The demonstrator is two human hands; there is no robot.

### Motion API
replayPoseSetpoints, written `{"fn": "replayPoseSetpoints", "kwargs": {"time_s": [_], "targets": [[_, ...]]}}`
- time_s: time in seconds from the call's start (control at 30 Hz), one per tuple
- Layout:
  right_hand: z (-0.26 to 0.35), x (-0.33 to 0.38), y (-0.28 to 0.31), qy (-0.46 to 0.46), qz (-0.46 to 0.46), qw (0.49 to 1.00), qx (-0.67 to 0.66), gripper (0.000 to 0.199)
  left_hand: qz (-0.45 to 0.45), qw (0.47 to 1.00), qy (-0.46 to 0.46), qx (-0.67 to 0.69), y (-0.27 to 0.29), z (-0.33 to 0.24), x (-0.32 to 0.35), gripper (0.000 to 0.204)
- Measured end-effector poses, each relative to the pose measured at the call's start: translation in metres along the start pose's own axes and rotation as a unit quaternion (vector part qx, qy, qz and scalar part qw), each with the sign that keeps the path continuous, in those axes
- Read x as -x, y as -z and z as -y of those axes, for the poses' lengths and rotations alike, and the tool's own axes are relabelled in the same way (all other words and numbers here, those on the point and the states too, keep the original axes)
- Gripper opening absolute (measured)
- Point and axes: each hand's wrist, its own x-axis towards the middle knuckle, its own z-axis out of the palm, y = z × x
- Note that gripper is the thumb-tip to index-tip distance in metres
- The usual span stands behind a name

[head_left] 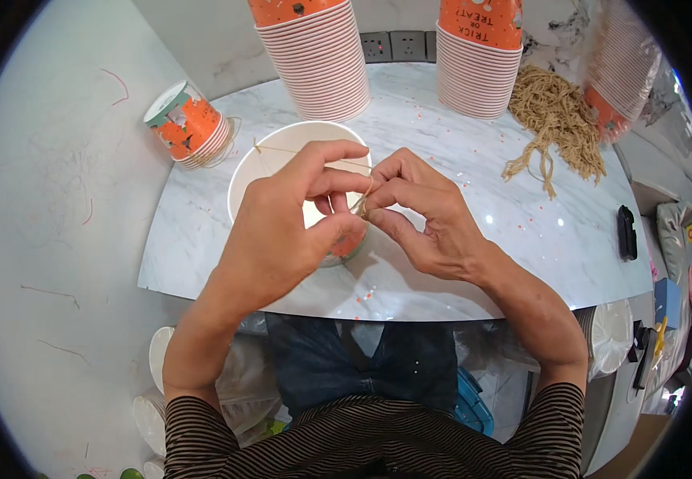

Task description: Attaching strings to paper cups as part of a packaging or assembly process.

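Note:
A large paper cup [239, 182] with a white inside stands on the table below my hands. Part of its orange and green outside shows under my left thumb. Thin tan twine [290, 151] passes through the far left of its rim, with a small knot there, and runs over to my fingers. My left hand [270, 227] is bent over the cup, its curled fingers on the twine. Beside it, my right hand [442, 215] pinches the twine between thumb and fingers near the rim's right side. My fingers partly hide the loop between them.
Tall stacks of orange and white paper cups [318, 72] [480, 72] stand at the back. A short cup stack [190, 128] with twine leans at left. Bundled tan twine [553, 120] and wrapped cups [621, 72] lie at back right, a black object [627, 233] near the right edge.

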Motion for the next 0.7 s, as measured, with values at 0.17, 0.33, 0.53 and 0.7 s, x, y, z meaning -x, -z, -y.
{"fn": "replayPoseSetpoints", "kwargs": {"time_s": [0.17, 0.33, 0.53, 0.7], "targets": [[0.005, 0.001, 0.002, -0.015, 0.020, 1.000, -0.011, 0.010, -0.046, 0.991, -0.051, -0.116, -0.007, 0.000, 0.005, 0.049], [0.006, -0.001, 0.005, -0.015, 0.017, 1.000, -0.013, 0.008, -0.041, 0.984, -0.116, -0.126, -0.004, 0.007, 0.002, 0.034], [0.006, -0.002, 0.005, 0.013, -0.004, 1.000, 0.012, 0.005, -0.047, 0.993, -0.064, -0.089, -0.004, 0.010, 0.003, 0.026], [0.002, -0.002, 0.007, 0.048, -0.010, 0.998, 0.031, 0.003, -0.042, 0.999, -0.015, -0.032, -0.001, 0.009, 0.000, 0.018]]}}
